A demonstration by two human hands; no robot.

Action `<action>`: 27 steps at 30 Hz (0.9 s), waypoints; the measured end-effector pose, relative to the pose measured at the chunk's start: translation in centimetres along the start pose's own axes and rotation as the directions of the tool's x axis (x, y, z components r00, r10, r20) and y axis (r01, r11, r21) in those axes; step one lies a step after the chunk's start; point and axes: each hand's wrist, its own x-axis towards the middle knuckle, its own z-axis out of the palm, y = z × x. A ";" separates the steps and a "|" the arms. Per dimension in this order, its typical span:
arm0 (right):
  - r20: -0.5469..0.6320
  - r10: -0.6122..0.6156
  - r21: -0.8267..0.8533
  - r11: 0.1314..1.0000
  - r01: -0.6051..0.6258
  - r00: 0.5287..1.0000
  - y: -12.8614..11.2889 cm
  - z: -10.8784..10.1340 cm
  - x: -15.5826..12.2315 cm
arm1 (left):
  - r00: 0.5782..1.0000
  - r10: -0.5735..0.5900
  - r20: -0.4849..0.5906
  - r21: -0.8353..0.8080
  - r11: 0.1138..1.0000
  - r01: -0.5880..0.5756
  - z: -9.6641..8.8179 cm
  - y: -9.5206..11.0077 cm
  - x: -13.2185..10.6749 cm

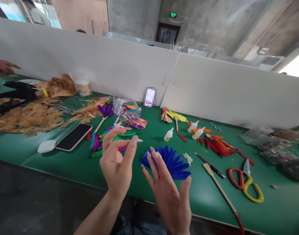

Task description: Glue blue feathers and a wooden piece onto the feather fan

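Note:
My left hand [118, 160] hovers left of a fan of blue feathers [173, 163], its thumb and index finger meeting in a pinch. Whether anything small sits between those fingertips is hidden. My right hand [167, 192] is open, fingers stretched and thumb apart, over the lower left of the blue fan; I cannot tell whether it touches the feathers. Small white beads [187, 159] lie just right of the fan. Behind it stands a small white glue bottle [168, 134]. Loose coloured feathers [97, 143] are partly hidden behind my left hand.
Right: a dark pen [210, 165], a wooden stick [222, 189], scissors [247, 179], red feathers [219, 145] and plastic bags [283, 147]. Left: a phone [74, 137], a white case [46, 146] and brown fibres [29, 119]. Another person's hand [4, 66] is far left. A white partition [115, 65] stands behind.

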 end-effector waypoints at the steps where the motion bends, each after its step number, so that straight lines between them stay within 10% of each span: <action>1: 0.002 0.008 0.031 0.999 -0.008 1.000 -0.2 0.0 0.0 | 0.997 0.044 -0.069 0.006 0.999 -0.044 -0.2 0.4 0.3; 4: -0.006 0.060 0.161 0.985 -0.058 0.998 -0.9 0.3 0.0 | 0.983 0.164 -0.087 0.027 0.986 -0.163 -1.0 1.3 0.2; 11: -0.086 0.158 0.295 0.947 -0.126 0.984 -1.4 0.7 0.2 | 0.921 0.047 0.386 0.244 0.958 -0.151 -0.9 -0.6 -2.8; 27: -0.041 0.032 0.043 0.999 -0.030 0.999 0.4 -0.5 0.3 | 0.869 -0.108 0.483 0.075 0.994 0.082 0.2 -0.3 -2.7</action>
